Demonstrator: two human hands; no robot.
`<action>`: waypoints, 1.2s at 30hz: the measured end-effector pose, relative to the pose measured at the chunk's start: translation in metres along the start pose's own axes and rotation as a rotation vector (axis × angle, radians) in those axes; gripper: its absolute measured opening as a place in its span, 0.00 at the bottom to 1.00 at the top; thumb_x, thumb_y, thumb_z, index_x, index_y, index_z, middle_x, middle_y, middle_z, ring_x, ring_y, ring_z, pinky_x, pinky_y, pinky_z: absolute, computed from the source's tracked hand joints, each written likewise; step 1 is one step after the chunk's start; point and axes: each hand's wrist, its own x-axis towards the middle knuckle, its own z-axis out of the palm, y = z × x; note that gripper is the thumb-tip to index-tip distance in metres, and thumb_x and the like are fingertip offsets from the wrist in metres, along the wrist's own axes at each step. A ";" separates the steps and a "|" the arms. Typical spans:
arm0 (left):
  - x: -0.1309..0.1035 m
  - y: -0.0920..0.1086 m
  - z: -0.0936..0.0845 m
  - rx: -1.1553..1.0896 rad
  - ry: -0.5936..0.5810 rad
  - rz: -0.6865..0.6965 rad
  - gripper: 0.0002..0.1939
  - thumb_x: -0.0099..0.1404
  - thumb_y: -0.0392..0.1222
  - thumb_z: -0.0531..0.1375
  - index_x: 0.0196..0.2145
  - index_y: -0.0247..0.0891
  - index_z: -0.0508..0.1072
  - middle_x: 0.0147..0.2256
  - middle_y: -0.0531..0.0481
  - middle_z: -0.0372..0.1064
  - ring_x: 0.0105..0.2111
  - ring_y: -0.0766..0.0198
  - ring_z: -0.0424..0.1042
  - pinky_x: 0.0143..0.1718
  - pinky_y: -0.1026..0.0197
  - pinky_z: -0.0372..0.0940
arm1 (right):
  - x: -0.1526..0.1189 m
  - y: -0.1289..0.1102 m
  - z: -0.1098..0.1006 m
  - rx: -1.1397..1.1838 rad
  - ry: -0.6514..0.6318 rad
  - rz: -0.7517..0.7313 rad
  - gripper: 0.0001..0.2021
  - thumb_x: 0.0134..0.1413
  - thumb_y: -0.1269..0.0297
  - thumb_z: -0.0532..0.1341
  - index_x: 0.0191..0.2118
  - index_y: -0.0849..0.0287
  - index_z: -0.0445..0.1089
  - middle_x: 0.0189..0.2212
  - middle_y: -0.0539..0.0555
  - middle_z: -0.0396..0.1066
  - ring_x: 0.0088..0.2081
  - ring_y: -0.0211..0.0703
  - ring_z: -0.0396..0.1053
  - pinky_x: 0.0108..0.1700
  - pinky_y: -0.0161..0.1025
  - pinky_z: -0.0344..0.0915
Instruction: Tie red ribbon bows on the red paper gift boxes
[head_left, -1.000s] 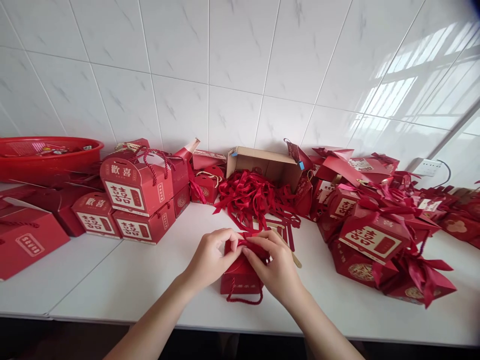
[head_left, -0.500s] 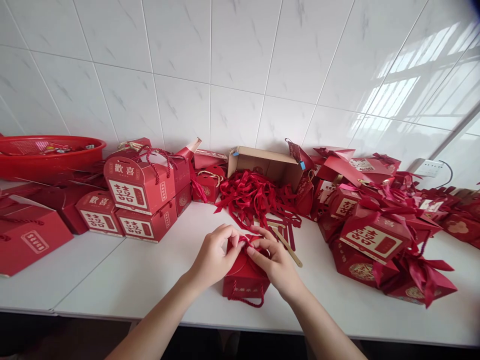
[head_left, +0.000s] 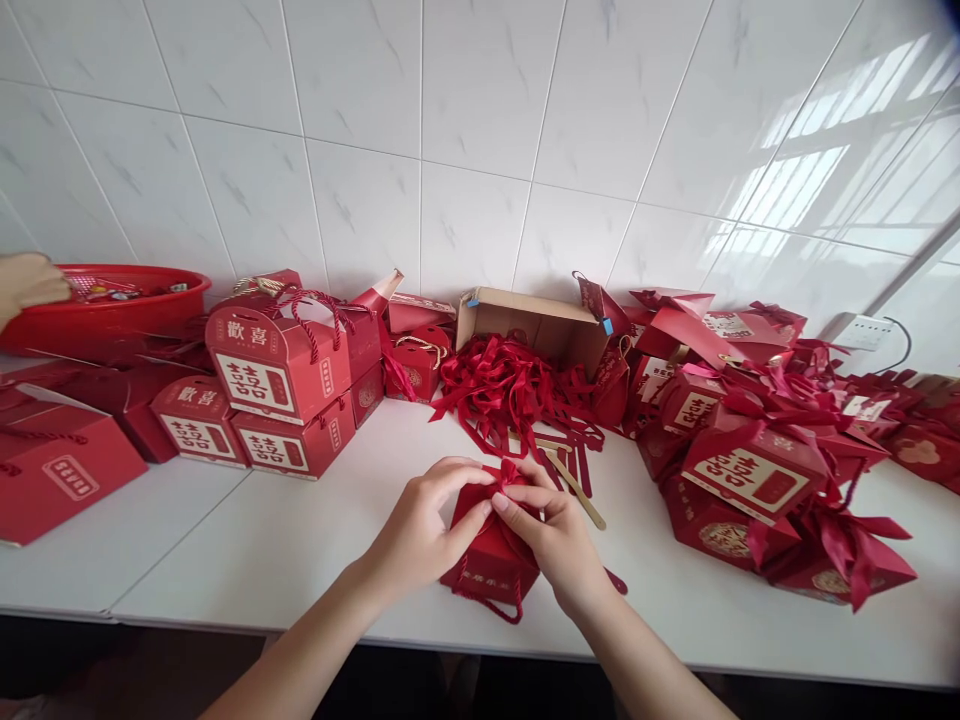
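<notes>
A small red gift box [head_left: 491, 572] with a twisted cord handle stands at the front of the table, between my hands. A red ribbon [head_left: 509, 474] is gathered into a knot or bow on its top. My left hand [head_left: 424, 520] has its thumb and forefinger at the ribbon's left side. From the right, my right hand [head_left: 553, 525] pinches the ribbon, thumb against fingers. The fingertips partly cover the knot. Behind the box lies a heap of loose red ribbons [head_left: 517, 385].
Stacked red gift boxes [head_left: 289, 375] stand on the left; ribboned boxes [head_left: 757, 465] pile up on the right. An open cardboard box [head_left: 536, 315] lies behind the ribbons, with flat strips [head_left: 577, 485] before it. Another person's hand [head_left: 30, 283] is at the red basket [head_left: 150, 315].
A small upright loop of ribbon now shows above the box top. My left thumb and forefinger have spread. The box has turned slightly. Another person's hand has appeared at the basket.
</notes>
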 end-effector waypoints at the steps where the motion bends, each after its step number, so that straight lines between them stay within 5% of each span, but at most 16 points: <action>1: 0.000 0.000 0.001 -0.010 0.007 -0.012 0.08 0.63 0.35 0.58 0.40 0.40 0.75 0.43 0.46 0.74 0.46 0.59 0.73 0.50 0.58 0.67 | -0.001 -0.002 -0.002 -0.025 -0.013 -0.003 0.12 0.49 0.50 0.66 0.34 0.53 0.80 0.55 0.57 0.65 0.58 0.55 0.62 0.59 0.50 0.60; 7: 0.002 -0.004 0.000 -0.106 0.009 -0.111 0.04 0.61 0.38 0.61 0.31 0.40 0.77 0.41 0.47 0.76 0.44 0.58 0.75 0.49 0.59 0.68 | -0.003 -0.013 -0.025 -0.374 -0.124 -0.098 0.10 0.57 0.55 0.61 0.36 0.50 0.79 0.49 0.55 0.73 0.55 0.52 0.66 0.54 0.48 0.62; 13: 0.007 0.004 -0.005 -0.139 -0.104 -0.131 0.04 0.60 0.36 0.60 0.31 0.40 0.75 0.38 0.48 0.77 0.41 0.58 0.75 0.45 0.60 0.69 | 0.001 -0.025 -0.046 -0.910 -0.023 -0.628 0.10 0.60 0.72 0.57 0.36 0.54 0.75 0.32 0.53 0.77 0.36 0.45 0.71 0.46 0.47 0.59; 17: 0.012 0.010 -0.010 -0.138 -0.144 -0.168 0.04 0.58 0.36 0.60 0.31 0.39 0.75 0.37 0.49 0.76 0.40 0.58 0.75 0.45 0.59 0.69 | -0.007 -0.048 -0.057 -1.115 -0.263 -0.699 0.08 0.62 0.69 0.56 0.40 0.54 0.73 0.30 0.53 0.76 0.34 0.44 0.70 0.43 0.45 0.59; 19: 0.015 0.013 -0.014 -0.130 -0.180 -0.168 0.04 0.58 0.35 0.59 0.31 0.40 0.75 0.36 0.49 0.76 0.39 0.59 0.75 0.44 0.59 0.69 | -0.009 -0.058 -0.058 -1.071 -0.361 -0.553 0.08 0.59 0.61 0.61 0.43 0.53 0.72 0.31 0.54 0.75 0.32 0.44 0.70 0.38 0.42 0.62; 22: 0.020 0.021 -0.020 -0.084 -0.241 -0.137 0.05 0.58 0.35 0.59 0.31 0.40 0.75 0.34 0.50 0.76 0.38 0.59 0.74 0.44 0.58 0.68 | -0.001 -0.061 -0.051 -0.798 -0.300 -0.339 0.16 0.56 0.51 0.62 0.47 0.54 0.70 0.34 0.54 0.75 0.29 0.42 0.70 0.30 0.38 0.64; 27: 0.028 0.030 -0.026 0.004 -0.336 -0.120 0.07 0.57 0.35 0.58 0.31 0.41 0.76 0.32 0.51 0.76 0.35 0.59 0.73 0.41 0.58 0.68 | 0.028 -0.045 -0.036 -0.465 -0.351 -0.136 0.12 0.54 0.58 0.63 0.43 0.58 0.70 0.30 0.51 0.73 0.27 0.37 0.69 0.27 0.33 0.64; 32: 0.035 0.028 -0.029 0.023 -0.398 -0.136 0.09 0.55 0.34 0.57 0.32 0.40 0.76 0.31 0.51 0.75 0.33 0.59 0.73 0.34 0.62 0.67 | 0.033 -0.046 -0.043 -0.475 -0.457 -0.317 0.05 0.57 0.66 0.60 0.39 0.56 0.72 0.31 0.50 0.73 0.32 0.38 0.70 0.34 0.35 0.66; 36: 0.039 0.025 -0.033 0.039 -0.435 -0.173 0.09 0.53 0.34 0.56 0.31 0.40 0.76 0.30 0.52 0.74 0.32 0.60 0.72 0.35 0.61 0.67 | 0.026 -0.046 -0.053 -0.714 -0.569 -0.606 0.17 0.64 0.71 0.51 0.46 0.50 0.75 0.35 0.54 0.71 0.35 0.39 0.69 0.37 0.37 0.66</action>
